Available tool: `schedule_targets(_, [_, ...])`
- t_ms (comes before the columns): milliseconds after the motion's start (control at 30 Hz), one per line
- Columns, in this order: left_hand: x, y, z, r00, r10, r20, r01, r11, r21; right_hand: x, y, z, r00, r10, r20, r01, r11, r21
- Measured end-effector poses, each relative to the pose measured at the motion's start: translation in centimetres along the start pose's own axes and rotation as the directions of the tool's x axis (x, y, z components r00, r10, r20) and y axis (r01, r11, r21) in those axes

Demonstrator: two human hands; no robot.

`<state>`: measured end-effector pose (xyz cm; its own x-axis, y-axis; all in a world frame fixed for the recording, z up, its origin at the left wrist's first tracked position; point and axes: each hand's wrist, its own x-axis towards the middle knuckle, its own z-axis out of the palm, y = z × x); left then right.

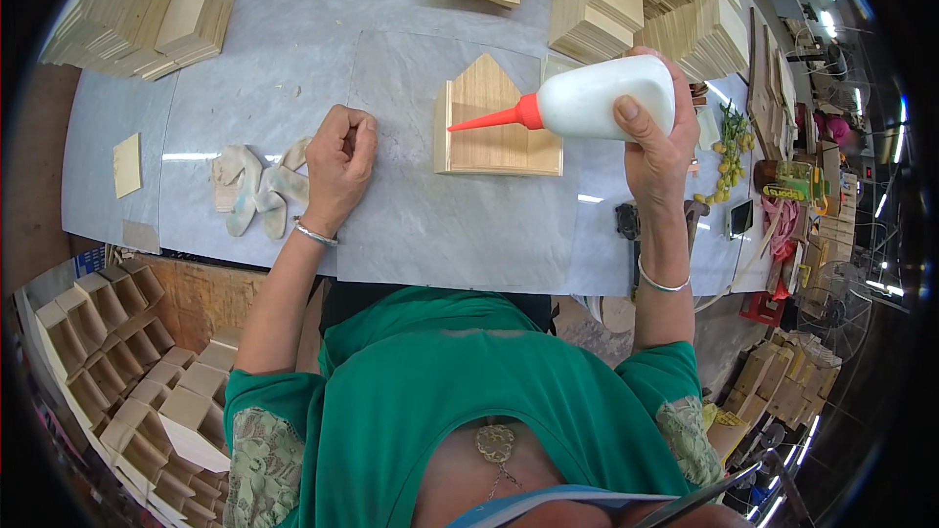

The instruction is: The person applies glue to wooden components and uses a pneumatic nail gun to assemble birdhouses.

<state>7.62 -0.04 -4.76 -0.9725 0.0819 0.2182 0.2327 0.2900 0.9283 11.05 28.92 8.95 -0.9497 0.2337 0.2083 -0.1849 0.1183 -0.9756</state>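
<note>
Squeeze bottle [602, 98], white, with red nozzle [494, 120] — gripped between thumb and fingers of the right hand [657, 132], above the surface [391, 244]. Long axis runs nearly crosswise; nozzle points to the person's left, apparently so its tip reaches the wooden box's [504, 168] left edge. Contact is hard to judge from above.

Box: on the surface, ahead of the person, peaked panel pointing away, presumably set so its inside stays reachable.

Left hand [342, 156]: curled into a loose fist beside the box, apart from it, near gloves [262, 194].
</note>
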Motion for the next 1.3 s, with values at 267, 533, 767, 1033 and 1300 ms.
schedule_targets(267, [0.2,0.4,0.0,0.999,0.048,-0.021,-0.048,0.999,-0.012,2.0,-0.1,0.4,1.000,-0.009,-0.014,0.008,0.998,-0.063])
schedule_targets(533, [0.0,0.1,-0.2,0.998,0.068,0.001,-0.068,0.998,-0.014,3.2,0.6,0.7,0.996,-0.063,-0.065,0.059,0.996,-0.061])
schedule_targets(767, [0.2,0.2,-0.2,0.998,0.067,0.007,-0.067,0.995,-0.069,1.0,0.2,-0.2,0.997,0.008,-0.071,-0.002,0.997,0.083])
schedule_targets(1033, [0.2,-0.1,-0.3,0.998,0.058,0.018,-0.057,0.996,-0.062,-1.9,-0.5,-0.1,0.999,0.023,-0.040,-0.022,1.000,0.021])
schedule_targets(1300, [0.0,-0.4,-0.2,0.999,0.043,-0.019,-0.045,0.996,-0.076,-2.7,-0.8,-0.3,1.000,0.004,-0.025,-0.005,0.999,-0.053])
